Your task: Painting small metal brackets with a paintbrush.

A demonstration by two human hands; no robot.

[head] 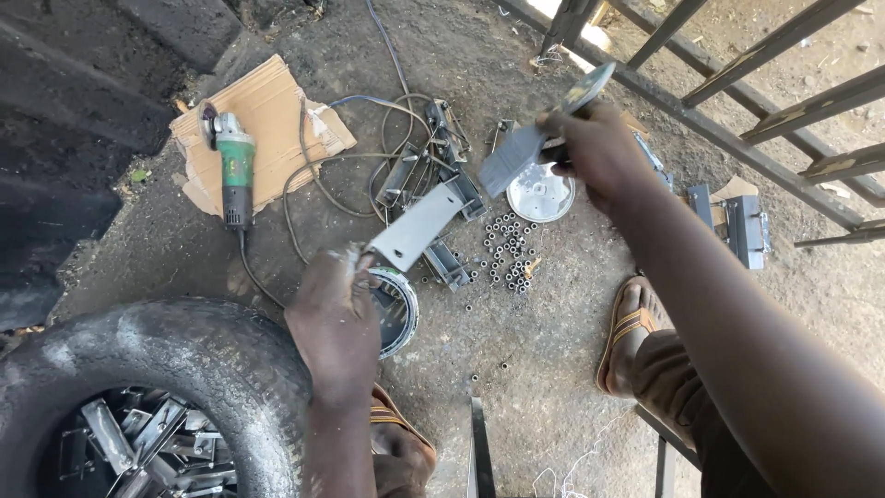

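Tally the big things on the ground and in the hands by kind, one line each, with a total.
Angle grinder: 1
Tyre: 1
Cardboard sheet: 1
Paint tin: 1
Tin lid: 1
Brush, in the right hand: 1
Metal plate, in the left hand: 1
Total: 7
The small metal bushes are too many to count.

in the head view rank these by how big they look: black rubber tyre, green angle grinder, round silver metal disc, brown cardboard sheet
1. Black rubber tyre, largest, though nearest the camera and cut off by the frame.
2. Brown cardboard sheet.
3. Green angle grinder.
4. Round silver metal disc, smallest, partly hidden.
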